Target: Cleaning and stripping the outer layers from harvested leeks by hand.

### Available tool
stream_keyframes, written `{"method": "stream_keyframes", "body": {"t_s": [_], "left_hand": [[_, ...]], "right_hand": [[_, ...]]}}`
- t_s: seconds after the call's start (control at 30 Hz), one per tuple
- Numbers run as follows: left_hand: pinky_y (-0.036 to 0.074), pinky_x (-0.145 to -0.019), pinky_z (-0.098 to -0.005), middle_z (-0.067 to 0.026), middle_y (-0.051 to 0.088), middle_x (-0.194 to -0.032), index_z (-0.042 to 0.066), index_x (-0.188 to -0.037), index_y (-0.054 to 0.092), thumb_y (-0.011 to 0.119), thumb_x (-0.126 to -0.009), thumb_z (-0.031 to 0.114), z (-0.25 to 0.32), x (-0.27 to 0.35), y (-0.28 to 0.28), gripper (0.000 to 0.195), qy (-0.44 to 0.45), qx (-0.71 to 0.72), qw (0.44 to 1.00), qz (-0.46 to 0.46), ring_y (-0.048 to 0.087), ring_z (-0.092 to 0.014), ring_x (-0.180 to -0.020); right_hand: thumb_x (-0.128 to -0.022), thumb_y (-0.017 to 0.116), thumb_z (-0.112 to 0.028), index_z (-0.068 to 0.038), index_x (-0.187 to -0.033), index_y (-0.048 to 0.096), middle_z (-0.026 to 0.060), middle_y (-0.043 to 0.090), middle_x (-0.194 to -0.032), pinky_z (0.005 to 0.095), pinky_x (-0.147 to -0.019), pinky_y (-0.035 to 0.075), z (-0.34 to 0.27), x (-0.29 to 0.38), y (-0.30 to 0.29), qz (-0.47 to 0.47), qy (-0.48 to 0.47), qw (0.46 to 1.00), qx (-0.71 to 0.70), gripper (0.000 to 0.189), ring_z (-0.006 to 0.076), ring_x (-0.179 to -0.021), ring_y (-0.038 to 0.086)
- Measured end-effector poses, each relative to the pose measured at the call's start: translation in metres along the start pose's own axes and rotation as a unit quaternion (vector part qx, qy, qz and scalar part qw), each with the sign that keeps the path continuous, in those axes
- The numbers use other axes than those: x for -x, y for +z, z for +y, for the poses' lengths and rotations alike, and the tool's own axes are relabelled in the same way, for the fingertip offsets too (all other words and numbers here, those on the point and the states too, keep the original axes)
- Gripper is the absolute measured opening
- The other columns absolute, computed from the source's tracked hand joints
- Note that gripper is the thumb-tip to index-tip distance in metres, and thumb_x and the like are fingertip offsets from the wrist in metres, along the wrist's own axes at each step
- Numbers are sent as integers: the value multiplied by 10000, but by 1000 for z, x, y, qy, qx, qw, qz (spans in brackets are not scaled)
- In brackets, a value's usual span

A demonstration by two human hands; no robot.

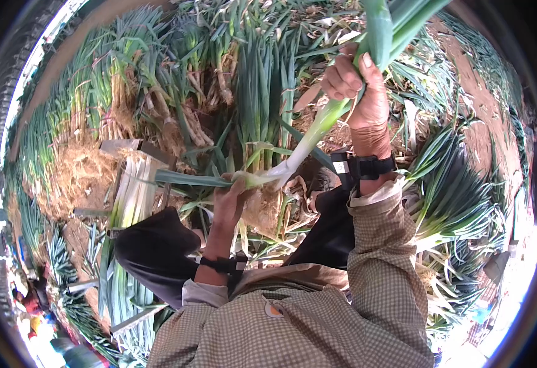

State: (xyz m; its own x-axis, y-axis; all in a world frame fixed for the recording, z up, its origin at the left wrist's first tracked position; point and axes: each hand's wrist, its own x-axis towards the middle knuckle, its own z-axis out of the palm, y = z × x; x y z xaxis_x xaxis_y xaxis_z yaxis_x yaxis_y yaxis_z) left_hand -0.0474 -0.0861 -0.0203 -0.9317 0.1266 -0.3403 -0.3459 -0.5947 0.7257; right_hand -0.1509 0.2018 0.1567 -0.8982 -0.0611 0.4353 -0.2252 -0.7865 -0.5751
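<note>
My right hand (359, 89) is raised and wrapped around the green upper part of a large Welsh onion (317, 126). The onion's white shank slants down and to the left, towards my left hand (229, 200). There my left fingers pinch an outer leaf (192, 178), which sticks out to the left. This leaf's pale base is peeled partly away and still joins the shank's lower end. Behind that joint, lower down, is a mass of fibrous roots (261, 209); whether it belongs to the held onion I cannot tell.
At my left, a metal-framed rack (121, 146) holds a row of cleaned onions (135, 184). Untrimmed onions with roots (123, 92) stand in bundles beyond it. More onions (457, 198) are heaped at my right. Stripped leaves (416, 106) litter the soil (485, 115).
</note>
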Motion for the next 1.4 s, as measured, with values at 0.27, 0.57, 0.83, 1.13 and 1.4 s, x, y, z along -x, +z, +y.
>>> {"method": "stream_keyframes", "body": {"t_s": [0.27,0.57,0.83,1.13,1.4], "left_hand": [[596,-737,-366,-88,652,-904,41,-929,592,686,-874,132,-42,4,-174,142,-63,-244,950,184,658,-207,-861],[466,-922,-368,-192,630,-1168,-33,-1230,533,701,-846,189,9,-17,-42,474,64,-561,820,93,604,-251,-1086],[504,-712,-307,-63,616,-902,-2,-1167,523,757,-800,102,33,-10,108,447,172,-472,860,-85,605,-176,-812],[400,-508,-196,44,513,-682,23,-1093,563,605,-950,204,53,-1,94,235,-8,-261,911,-321,475,-43,-575],[523,-768,-335,-188,625,-1104,-30,-1248,515,616,-861,29,38,7,100,404,401,-556,728,-27,646,-292,-833]], "right_hand": [[-960,559,-279,7,-1065,554,-68,330,-580,227,-476,304,-10,-1,8,4,-29,998,51,305,56,-479,294],[-897,670,-325,-85,-900,529,-58,371,-631,234,-518,334,27,-5,17,147,2,983,113,279,70,-549,359],[-783,797,-295,-23,-1098,566,61,620,-861,280,-636,525,66,4,56,141,42,970,196,475,137,-687,593],[-882,689,-194,-29,-1190,527,61,606,-783,299,-606,531,60,6,44,-9,202,979,-38,385,161,-690,609],[-871,715,-197,-55,-1272,465,-1,508,-754,246,-533,437,71,11,58,175,69,982,13,493,98,-617,502]]}}
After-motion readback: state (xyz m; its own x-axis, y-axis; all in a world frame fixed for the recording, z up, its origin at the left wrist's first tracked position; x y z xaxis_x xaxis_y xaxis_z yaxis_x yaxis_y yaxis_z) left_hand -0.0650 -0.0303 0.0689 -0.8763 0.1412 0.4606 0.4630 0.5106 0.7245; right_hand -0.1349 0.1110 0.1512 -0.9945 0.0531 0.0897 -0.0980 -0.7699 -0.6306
